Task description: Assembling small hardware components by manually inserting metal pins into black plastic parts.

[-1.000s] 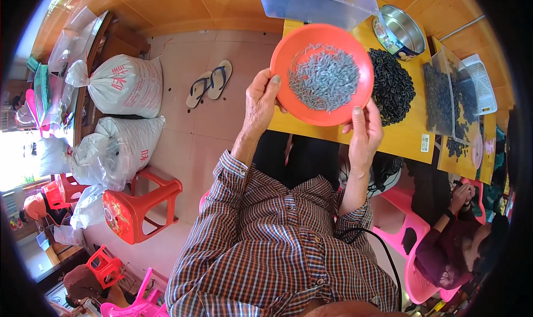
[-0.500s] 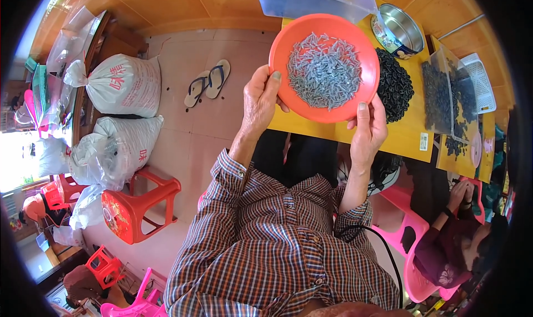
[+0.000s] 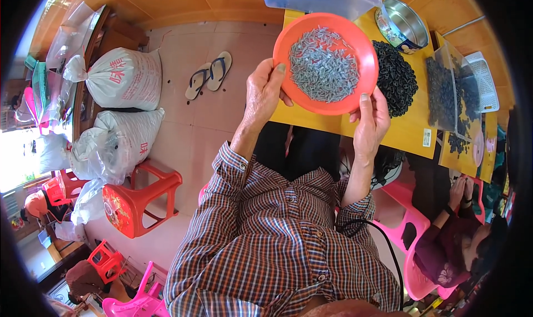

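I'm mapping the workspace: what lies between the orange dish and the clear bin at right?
In the head view, between dish and bin: a heap of black ring-like pieces, then yellow tabletop.

Long-sleeved plaid shirt point(image 3: 255, 234), small checks: navy, rust-orange, white. Front placket point(image 3: 313, 256) with small round buttons point(image 3: 320, 234), pale rims, spaced down its length. Left cuff point(image 3: 230, 157): same check, one pale button point(image 3: 243, 166) near the edge. Right cuff point(image 3: 355, 210) also checked; its fastening can't be made out. Left hand point(image 3: 266, 89) and right hand point(image 3: 371, 122) bare, thumbnails short. Black trousers point(image 3: 313, 150) past the shirt's hem. Thin black cable point(image 3: 387, 240) curves from beside right cuff along the shirt's right edge.
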The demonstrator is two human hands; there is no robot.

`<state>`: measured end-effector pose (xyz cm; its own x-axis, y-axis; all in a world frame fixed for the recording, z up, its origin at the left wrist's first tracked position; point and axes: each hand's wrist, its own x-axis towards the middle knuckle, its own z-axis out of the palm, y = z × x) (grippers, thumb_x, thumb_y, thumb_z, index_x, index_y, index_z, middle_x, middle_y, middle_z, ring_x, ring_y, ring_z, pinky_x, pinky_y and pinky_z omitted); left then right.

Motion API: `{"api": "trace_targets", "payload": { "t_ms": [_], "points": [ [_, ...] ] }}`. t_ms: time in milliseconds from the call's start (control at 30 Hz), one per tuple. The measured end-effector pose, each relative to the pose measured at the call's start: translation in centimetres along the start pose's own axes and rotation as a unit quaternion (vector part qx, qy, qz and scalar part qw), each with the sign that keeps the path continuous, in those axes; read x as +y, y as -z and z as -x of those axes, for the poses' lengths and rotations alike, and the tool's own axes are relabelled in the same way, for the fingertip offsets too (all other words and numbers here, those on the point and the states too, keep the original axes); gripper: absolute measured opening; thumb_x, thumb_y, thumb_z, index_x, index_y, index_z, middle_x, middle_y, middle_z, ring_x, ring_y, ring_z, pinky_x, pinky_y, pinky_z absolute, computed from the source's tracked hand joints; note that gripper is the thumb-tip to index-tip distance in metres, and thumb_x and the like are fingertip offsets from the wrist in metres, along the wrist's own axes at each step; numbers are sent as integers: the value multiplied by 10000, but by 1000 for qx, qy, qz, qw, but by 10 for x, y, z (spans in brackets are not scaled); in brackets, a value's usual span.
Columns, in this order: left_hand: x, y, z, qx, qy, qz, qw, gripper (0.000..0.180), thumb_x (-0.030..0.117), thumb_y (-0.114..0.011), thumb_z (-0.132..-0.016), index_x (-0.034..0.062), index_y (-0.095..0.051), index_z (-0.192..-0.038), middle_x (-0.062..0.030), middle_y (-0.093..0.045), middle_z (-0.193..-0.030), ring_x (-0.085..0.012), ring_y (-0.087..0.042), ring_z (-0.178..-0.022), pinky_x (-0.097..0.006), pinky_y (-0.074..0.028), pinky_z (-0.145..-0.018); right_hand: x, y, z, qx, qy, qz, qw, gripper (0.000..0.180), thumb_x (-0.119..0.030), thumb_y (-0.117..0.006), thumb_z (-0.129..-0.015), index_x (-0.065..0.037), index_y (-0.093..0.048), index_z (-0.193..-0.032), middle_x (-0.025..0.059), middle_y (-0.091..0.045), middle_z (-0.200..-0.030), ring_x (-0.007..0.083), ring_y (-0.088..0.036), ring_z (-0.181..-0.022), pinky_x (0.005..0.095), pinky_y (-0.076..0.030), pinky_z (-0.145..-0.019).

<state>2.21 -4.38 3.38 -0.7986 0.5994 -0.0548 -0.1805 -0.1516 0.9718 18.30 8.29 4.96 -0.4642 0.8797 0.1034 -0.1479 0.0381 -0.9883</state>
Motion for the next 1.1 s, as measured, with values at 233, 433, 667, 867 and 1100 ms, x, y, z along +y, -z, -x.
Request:
{"api": "trace_targets", "payload": {
  "t_ms": [233, 433, 667, 867, 1100],
  "points": [
    [-29, 14, -1, 7, 63, -46, 997, 250, 165, -472, -966, -68, -563, -980, -77, -599, -711, -124, -565, -471, -234, -477, -430, 37, 6, -6, -38, -85, -3, 996, 237, -95, -547, -937, 24, -593, -1137, 18, -598, -778, 58, -484, -550, 185, -391, -503],
    [13, -3, 7, 2, -129, -40, 991, 238, 145, -464, -976, -58, -566, -1043, -69, -611, -725, -114, -581, -496, -230, -482, -444, 12, -2, -3, 1, 17, -26, 1000, 243, -105, -557, -939, 17, -590, -1146, 0, -582, -775, 54, -489, -576, 186, -394, -508],
    [-28, 19, -2, 15, 34, -15, 999, 245, 159, -475, -972, -50, -572, -1053, -68, -613, -744, -113, -580, -503, -228, -487, -452, 35, -3, -4, -27, -37, 23, 999, 223, -91, -559, -934, 14, -594, -1128, 5, -579, -784, 50, -475, -552, 181, -386, -494],
    [-20, 22, -4, -11, 30, -28, 999, 264, 197, -514, -957, -48, -593, -1016, -56, -612, -743, -106, -570, -527, -232, -477, -460, 32, 5, -7, -28, -44, 32, 998, 221, -80, -558, -927, 13, -597, -1125, -2, -575, -771, 35, -451, -539, 174, -363, -479],
    [-22, 47, -23, -57, 41, -53, 996, 397, 266, -531, -931, -63, -590, -1146, -70, -633, -1010, -128, -552, -969, -271, -428, -888, 24, 21, -17, -142, -108, 71, 981, 284, -80, -551, -918, 8, -593, -1184, -50, -588, -793, -12, -398, -544, 154, -290, -462]
  ]
}}
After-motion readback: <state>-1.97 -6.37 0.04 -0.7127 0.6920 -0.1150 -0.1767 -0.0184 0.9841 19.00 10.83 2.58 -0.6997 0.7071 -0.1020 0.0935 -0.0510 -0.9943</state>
